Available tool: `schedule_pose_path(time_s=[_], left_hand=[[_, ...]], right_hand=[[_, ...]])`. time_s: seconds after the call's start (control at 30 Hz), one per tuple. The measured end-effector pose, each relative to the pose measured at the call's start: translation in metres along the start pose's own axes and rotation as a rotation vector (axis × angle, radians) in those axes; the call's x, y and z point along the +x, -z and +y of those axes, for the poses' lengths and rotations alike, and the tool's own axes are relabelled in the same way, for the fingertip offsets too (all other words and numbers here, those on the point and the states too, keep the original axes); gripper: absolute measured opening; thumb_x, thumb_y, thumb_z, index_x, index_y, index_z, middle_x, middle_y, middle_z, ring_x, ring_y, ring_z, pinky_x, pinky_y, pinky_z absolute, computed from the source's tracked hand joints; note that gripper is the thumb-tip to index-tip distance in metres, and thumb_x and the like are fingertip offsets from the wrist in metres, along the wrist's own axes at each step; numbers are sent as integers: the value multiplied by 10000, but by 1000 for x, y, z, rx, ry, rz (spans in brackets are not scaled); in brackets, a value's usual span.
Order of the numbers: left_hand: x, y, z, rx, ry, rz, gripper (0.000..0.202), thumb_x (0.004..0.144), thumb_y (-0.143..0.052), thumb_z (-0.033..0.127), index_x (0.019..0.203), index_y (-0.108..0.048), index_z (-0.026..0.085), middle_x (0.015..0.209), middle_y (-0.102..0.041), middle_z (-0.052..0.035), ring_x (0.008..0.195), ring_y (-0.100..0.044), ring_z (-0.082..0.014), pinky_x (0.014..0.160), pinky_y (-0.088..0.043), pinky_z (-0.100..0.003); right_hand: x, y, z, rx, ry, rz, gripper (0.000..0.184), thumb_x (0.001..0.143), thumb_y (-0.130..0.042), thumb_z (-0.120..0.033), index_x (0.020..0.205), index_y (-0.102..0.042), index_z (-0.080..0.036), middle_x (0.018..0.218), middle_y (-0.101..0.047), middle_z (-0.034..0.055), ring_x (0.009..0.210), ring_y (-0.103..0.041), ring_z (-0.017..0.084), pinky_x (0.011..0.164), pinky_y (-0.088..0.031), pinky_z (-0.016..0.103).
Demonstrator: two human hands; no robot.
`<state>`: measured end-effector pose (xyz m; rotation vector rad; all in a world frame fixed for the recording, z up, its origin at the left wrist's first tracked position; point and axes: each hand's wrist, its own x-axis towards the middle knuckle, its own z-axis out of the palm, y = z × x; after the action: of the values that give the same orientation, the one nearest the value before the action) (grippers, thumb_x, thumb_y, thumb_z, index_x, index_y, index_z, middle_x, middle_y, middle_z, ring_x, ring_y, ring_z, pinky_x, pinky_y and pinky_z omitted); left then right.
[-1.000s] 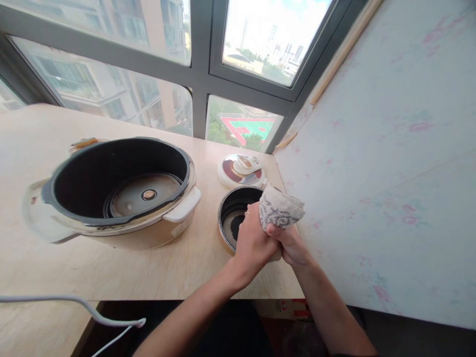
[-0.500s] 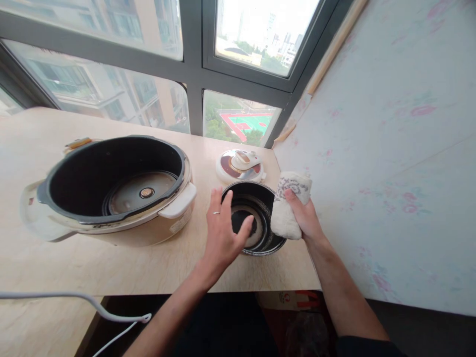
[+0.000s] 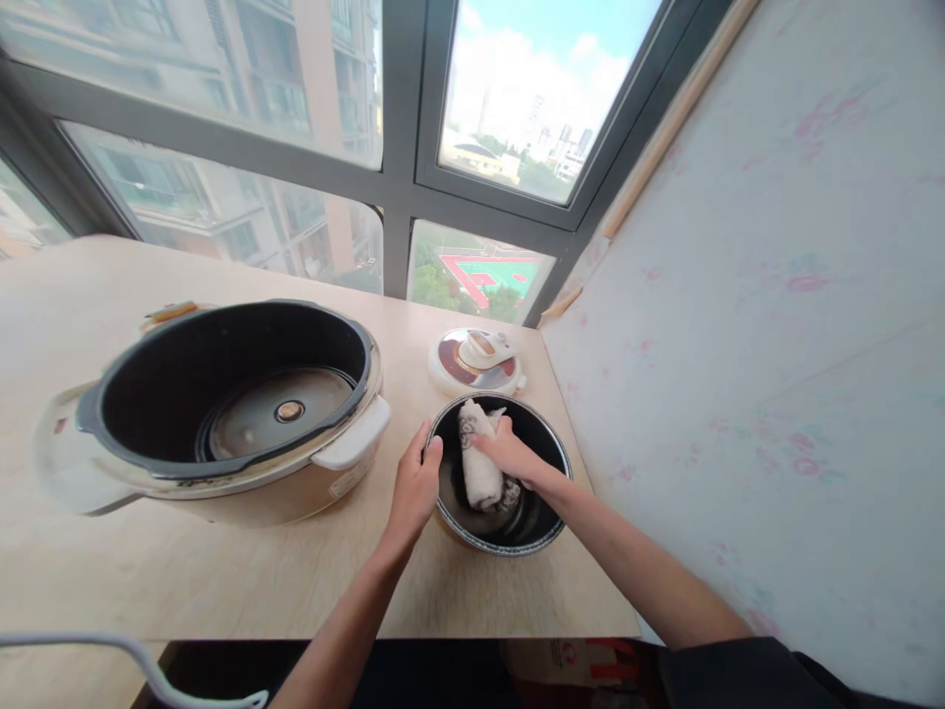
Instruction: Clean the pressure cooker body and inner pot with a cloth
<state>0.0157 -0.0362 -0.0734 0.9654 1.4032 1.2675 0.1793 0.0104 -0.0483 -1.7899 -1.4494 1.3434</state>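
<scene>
A small black inner pot stands on the wooden table near its right front corner. My right hand is inside the pot, closed on a white patterned cloth that it presses against the pot's inside. My left hand grips the pot's left rim, thumb over the edge. To the left stands a large cream cooker body with a dark open cavity.
A small round white lid lies behind the pot near the window. The pale patterned wall runs close along the table's right side. A white cable hangs at the front left edge. The wooden table stretches out to the left.
My right hand brought the cloth from beside the pot down into it. My left hand moved from over the pot's opening to its left rim.
</scene>
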Motion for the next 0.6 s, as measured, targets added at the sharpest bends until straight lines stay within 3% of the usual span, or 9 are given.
schedule_pose_path(time_s=[0.13,0.3,0.4,0.6], left_hand=[[2,2,-5,-36,-15,-2,442,988,-482,371,1318,-630,117,1485,-530,-152,1449,-427,-237,1241,-256,-391],[-1,-6,-8,-149,17,37,419,1017,-415,320,1339,-610,135,1494,-526,-131,1426,-457,-216,1228,-285,-379],[-4,-13,-9,-202,5,96,417,1023,-407,326,1333,-616,142,1466,-554,-129,1393,-495,-225,1212,-319,-396],[-5,-18,-4,-124,14,193,428,1000,-472,298,1346,-623,97,1482,-531,-157,1432,-451,-233,1229,-292,-379]], right_hand=[[-4,-26,-5,105,45,-58,381,936,-543,-409,1145,-306,-196,1363,-518,185,1279,-558,242,1057,-472,363],[-18,-44,-12,64,203,-204,493,873,-643,-323,1220,-323,-179,1366,-499,163,1316,-501,246,1131,-375,393],[-27,-30,-8,-66,248,-406,573,827,-698,-338,1249,-354,-158,1299,-526,140,1253,-519,255,1096,-383,406],[-35,33,-17,-502,414,-813,509,724,-761,-200,1185,-548,-157,1093,-584,41,995,-558,185,868,-452,290]])
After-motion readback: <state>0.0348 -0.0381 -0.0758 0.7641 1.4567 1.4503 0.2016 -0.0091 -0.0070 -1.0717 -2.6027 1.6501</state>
